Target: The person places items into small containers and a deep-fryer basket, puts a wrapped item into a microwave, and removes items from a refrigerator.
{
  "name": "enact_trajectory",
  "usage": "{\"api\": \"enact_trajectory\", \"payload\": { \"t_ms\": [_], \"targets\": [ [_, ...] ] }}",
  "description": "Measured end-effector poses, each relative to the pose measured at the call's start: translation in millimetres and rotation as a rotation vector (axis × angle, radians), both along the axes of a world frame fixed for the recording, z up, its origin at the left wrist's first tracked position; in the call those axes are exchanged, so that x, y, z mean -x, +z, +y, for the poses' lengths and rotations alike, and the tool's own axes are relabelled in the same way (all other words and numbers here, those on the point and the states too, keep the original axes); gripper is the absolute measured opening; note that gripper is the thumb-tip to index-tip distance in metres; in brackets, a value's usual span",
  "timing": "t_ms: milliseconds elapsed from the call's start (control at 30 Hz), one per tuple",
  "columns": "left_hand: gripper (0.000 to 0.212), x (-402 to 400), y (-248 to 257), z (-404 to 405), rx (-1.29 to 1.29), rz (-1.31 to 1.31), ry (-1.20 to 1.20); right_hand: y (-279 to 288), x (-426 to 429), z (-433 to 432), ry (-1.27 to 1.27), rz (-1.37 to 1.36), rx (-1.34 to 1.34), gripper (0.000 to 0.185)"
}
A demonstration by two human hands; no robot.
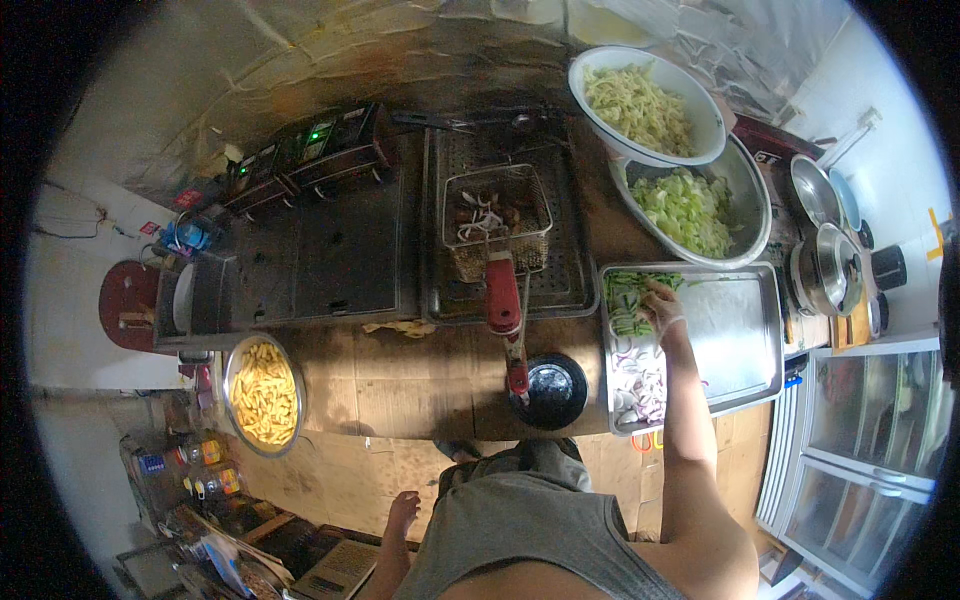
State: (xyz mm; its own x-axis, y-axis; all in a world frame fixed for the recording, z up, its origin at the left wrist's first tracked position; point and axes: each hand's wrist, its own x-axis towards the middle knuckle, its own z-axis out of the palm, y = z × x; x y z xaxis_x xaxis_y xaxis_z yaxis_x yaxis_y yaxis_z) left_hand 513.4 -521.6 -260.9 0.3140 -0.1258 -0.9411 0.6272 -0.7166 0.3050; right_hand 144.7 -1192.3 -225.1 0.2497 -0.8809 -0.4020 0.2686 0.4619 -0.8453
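My right hand (661, 306), in what looks like a clear plastic glove, reaches into cut green vegetable pieces (624, 296) at the back left corner of a metal tray (727, 330). Its fingertips are down among the pieces; whether they grip any is hidden. Sliced red onion (639, 390) fills the front left of that tray, partly behind my forearm. Low at my left side hangs my left hand (405, 508), loosely curled, with nothing seen in it. Left of the tray, a wire fry basket (534, 244) with a red handle (502, 296) holds onion slices and some brown pieces.
Behind the tray stand a steel bowl (759, 217) of chopped pale green vegetable and a white bowl (709, 112) of pale shreds. A black round dish (559, 394) sits under the basket's handle end. Fries fill a metal bowl (300, 420) near the counter edge, before a fryer (337, 247).
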Motion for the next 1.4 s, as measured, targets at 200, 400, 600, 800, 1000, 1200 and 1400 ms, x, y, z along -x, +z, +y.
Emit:
{"api": "enact_trajectory", "payload": {
  "t_ms": [200, 400, 600, 800, 1000, 1200, 1400],
  "targets": [
    [0.028, 8, 11, -9, 0.07, -0.007, 0.021, 159, -91, -30, 0.193, -0.148, 0.121, 0.035],
    [0.027, 9, 4, -8, 0.224, -0.024, 0.051, 223, -244, -68, 0.732, 0.121, 0.433, 0.036],
    [0.029, 12, -1, -15, 0.031, -0.042, 0.002, 231, -256, -73, 0.734, 0.228, 0.398, 0.035],
    [0.032, 11, -24, 18, -0.033, 0.03, 0.005, 203, -75, -103, 0.324, 0.466, 0.417, 0.033],
    [0.043, 10, -22, 41, 0.637, 0.907, 0.916, 171, 11, -161, 0.68, 1.6, 0.3, 0.101],
    [0.033, 4, -5, 0, 0.482, 0.456, 0.714, 41, 35, -217, 0.809, 1.788, 0.437, 0.119],
    [0.039, -3, -11, 1, 0.763, 1.07, 1.029, 34, 25, -246, 0.783, 1.655, 0.48, 0.109]
  ]
}}
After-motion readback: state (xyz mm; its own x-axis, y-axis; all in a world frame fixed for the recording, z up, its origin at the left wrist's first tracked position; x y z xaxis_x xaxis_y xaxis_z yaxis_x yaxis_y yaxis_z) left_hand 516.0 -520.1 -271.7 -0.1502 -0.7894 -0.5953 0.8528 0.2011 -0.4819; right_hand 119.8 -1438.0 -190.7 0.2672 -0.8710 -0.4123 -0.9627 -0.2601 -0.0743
